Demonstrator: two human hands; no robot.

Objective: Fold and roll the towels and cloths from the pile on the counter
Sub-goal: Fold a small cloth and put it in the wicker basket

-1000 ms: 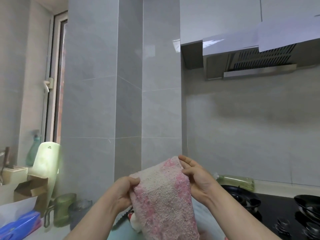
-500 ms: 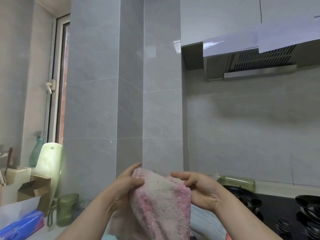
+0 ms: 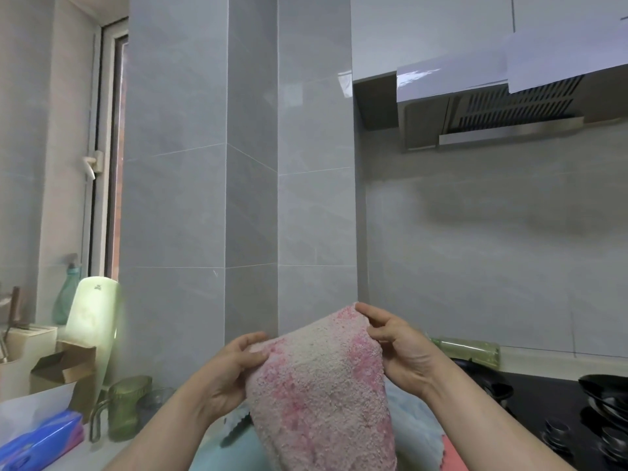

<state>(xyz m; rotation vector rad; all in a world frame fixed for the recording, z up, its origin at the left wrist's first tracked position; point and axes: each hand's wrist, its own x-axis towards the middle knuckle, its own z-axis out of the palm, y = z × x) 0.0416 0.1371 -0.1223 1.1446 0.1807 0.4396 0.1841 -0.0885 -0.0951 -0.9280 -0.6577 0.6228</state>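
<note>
A fluffy pink and cream towel hangs in the air in front of me, above the counter. My left hand pinches its upper left edge. My right hand pinches its upper right corner, held a little higher. Below the towel lies the pile of cloths, light blue with a bit of pink at the bottom right; most of it is hidden behind the towel and my arms.
A tiled pillar stands straight ahead. At left are a green glass mug, a cardboard box, a blue pack and a pale green board. At right a black hob with burners sits under a range hood.
Both hands have lifted the towel's top edge and spread it wider. My right hand rose to the upper right corner; the towel's face now shows flatter toward me.
</note>
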